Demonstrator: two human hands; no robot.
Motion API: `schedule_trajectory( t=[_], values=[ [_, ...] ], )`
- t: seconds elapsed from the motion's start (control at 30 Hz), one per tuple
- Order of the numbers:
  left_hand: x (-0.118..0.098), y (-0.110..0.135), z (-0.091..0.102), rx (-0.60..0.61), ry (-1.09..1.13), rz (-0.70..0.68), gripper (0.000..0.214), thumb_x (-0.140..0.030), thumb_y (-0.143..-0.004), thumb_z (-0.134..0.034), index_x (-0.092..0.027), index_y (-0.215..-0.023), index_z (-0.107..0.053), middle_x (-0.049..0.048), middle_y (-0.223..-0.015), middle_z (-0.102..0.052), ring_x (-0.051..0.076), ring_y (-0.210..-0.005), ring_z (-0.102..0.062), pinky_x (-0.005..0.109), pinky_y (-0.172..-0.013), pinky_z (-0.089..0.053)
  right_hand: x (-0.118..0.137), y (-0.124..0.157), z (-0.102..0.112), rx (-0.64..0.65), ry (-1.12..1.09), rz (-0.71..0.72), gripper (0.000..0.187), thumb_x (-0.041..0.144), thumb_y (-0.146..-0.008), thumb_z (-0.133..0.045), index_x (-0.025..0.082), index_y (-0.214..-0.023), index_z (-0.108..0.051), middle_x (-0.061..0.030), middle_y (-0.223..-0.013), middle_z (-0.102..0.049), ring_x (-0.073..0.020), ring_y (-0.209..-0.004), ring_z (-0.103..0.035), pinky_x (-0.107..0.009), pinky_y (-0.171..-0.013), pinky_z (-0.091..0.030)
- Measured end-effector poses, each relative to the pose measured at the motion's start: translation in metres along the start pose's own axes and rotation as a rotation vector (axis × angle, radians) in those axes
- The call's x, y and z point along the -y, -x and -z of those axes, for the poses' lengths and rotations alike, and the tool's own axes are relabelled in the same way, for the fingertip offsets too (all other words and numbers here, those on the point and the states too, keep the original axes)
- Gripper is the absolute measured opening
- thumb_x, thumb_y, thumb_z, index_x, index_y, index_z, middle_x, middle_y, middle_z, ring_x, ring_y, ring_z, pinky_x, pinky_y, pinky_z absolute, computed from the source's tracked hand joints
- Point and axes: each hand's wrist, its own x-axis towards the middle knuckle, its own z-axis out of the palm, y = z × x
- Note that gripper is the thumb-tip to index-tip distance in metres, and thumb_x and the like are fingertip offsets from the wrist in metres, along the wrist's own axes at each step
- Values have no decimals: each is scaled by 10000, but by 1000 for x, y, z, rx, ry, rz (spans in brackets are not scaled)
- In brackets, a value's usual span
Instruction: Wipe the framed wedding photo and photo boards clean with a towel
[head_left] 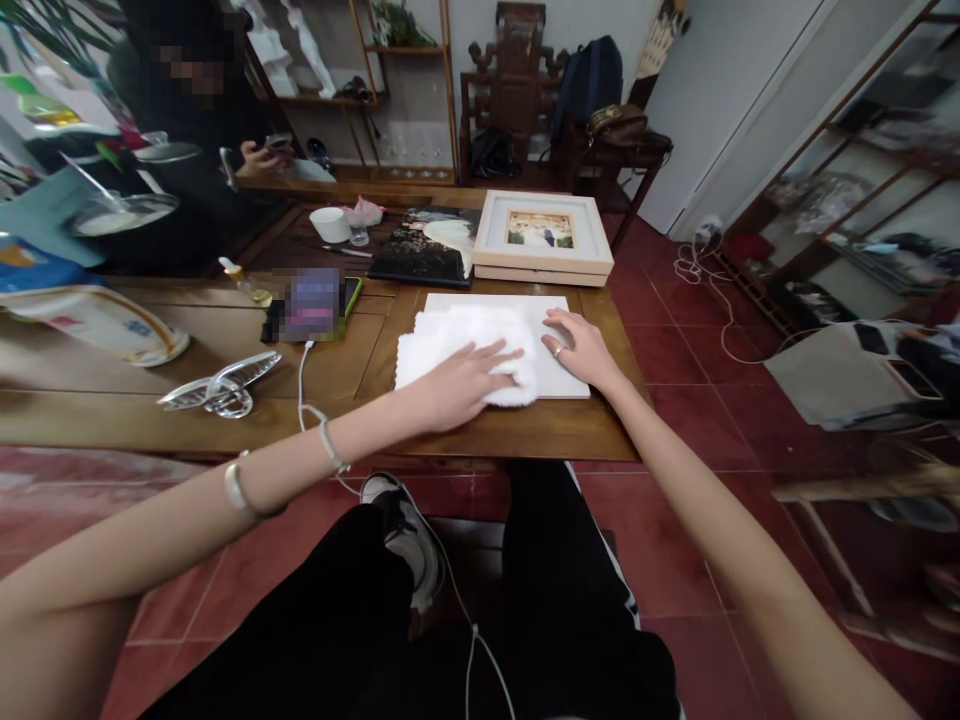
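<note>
White scallop-edged cloth [450, 335]: one, over left part of white rectangular board [553, 384], near front-right corner of wooden table [525, 430]. Left hand [457, 385]: fingers spread, on cloth. Right hand [583, 352]: fingers loosely curved, thumb apart, on board's right side.

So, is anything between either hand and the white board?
The white cloth lies between the left hand and the white board. Nothing visible separates the right hand from the board.

The person wears black trousers [577, 590] striped white, a dark-and-white sneaker [414, 548], pale bangles [235, 488] and a right hand [581, 350] ring [557, 351].
</note>
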Motion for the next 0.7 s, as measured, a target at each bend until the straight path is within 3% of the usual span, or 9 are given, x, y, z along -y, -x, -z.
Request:
schedule_trajectory(
  t=[0.2, 0.33, 0.43, 0.7],
  values=[
    [63, -54, 1, -63, -17, 78, 433, -65, -858, -456, -151, -1263, -584, 150, -1534, -346, 319, -1427, -280, 490, -1098, -312, -1, 1, 0, -8, 6, 17, 263, 298, -828, -602, 212, -1072, -652, -121, -1310, -618, -295, -1265, -528, -525, -1080, -381],
    [75, -68, -5, -90, -80, 121, 432, -81, -883, -440, -146, -1293, -564, 149, -1540, -333, 328, -1434, -254, 493, -1088, -323, -2, 1, 1, -31, 0, 22, 268, 282, -851, -556, 205, -1083, -667, -107, -1290, -638, -279, -1243, -556, -498, -1082, -397],
    [56, -63, -6, -43, -138, 125, 461, -43, -861, -442, -124, -1300, -559, 151, -1550, -316, 343, -1443, -224, 517, -1085, -326, -2, 1, 1, -67, 9, 2, 321, 249, -849, -538, 167, -1130, -670, -124, -1287, -639, -274, -1244, -561, -474, -1094, -402],
    [-41, -15, -2, 53, -207, 63, 418, -51, -878, -434, -133, -1241, -623, 153, -1555, -304, 413, -1433, -223, 603, -1072, -326, 0, 3, -1, -72, 17, -19, 339, 194, -834, -524, 127, -1114, -702, -127, -1257, -658, -270, -1256, -556, -448, -1122, -392]
  ],
)
